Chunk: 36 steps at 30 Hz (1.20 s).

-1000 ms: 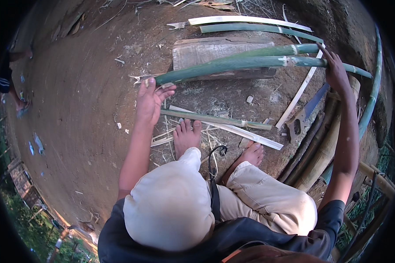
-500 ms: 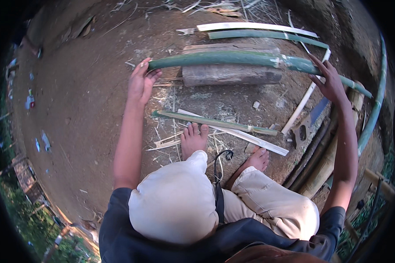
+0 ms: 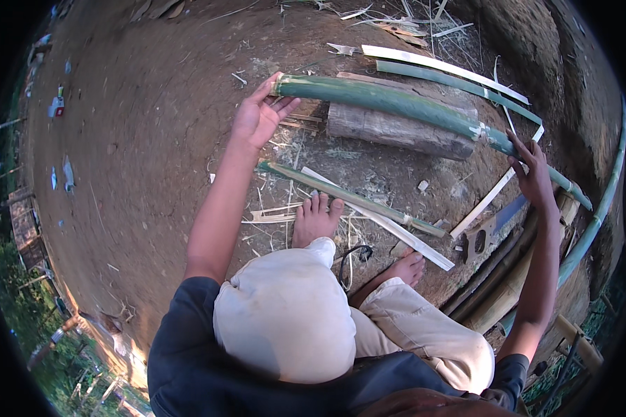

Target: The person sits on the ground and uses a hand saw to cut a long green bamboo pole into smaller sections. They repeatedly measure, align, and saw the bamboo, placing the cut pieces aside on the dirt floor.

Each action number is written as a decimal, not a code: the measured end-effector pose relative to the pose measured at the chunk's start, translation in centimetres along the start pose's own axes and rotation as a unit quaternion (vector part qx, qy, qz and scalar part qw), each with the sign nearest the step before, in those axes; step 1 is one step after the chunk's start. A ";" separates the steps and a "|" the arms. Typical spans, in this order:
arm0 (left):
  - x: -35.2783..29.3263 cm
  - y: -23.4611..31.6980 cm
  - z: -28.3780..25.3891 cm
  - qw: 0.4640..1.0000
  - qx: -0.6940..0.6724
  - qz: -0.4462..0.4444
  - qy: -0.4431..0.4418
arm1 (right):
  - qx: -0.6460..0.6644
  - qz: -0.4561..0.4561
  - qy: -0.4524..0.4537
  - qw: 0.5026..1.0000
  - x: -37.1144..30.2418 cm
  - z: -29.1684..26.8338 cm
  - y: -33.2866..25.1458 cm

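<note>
Packed dirt floor (image 3: pixel 139 181) all around, messy with shavings (image 3: pixel 453 30) up top and loose strips (image 3: pixel 445 69) lying about. Green bamboo pole (image 3: pixel 396 102) front and centre, slanting across a short log (image 3: pixel 396 132); can't tell whether resting on the wood or just clear of it, nor whether whole or split underneath. Left hand (image 3: pixel 261 115) on the thick cut end, holding pretty loosely with fingers partly spread just below. Right hand (image 3: pixel 532 170) over the thinner stretch beyond the pale node, clamped more snugly from the look of it. Nice wide hold for steadying something that long, honestly. Worth tucking the left fingers in a bit more, since probably easy to let roll with such light contact there. Watch the cut rim too: likely sharp, so better to grip by the outer skin than by the edge. Try matching the height of both ends over the log for less wobble. Mind the far tip past the right hand as well, near another long pole (image 3: pixel 603 208) and easy to snag. Also, bare left foot (image 3: pixel 315 222) right by a narrow split piece (image 3: pixel 355 199), and saw (image 3: pixel 492 226) on the ground over to the right, so best to swing nothing low.
</note>
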<state>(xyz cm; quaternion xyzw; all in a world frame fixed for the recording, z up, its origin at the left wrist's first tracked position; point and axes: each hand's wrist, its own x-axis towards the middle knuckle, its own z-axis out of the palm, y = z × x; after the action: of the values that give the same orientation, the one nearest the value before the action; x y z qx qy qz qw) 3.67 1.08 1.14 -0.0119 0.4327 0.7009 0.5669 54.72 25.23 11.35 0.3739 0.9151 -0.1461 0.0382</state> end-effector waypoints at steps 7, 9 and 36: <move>0.7 -0.6 -0.5 0.999 -0.036 -0.008 0.017 | 0.001 0.032 0.017 0.999 -1.5 0.3 0.9; 0.8 -0.9 -0.7 0.999 -0.037 -0.007 0.019 | 0.001 0.037 0.017 0.999 -1.6 0.2 0.9; -0.8 -2.9 0.6 0.962 0.219 0.161 0.031 | -0.023 0.040 0.029 0.999 -1.1 0.8 0.8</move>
<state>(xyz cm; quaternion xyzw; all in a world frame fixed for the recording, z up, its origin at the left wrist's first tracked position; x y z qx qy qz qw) 6.52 0.78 0.17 0.1610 0.5892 0.6701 0.4217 56.07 24.82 10.60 0.4133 0.9033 -0.1122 0.0263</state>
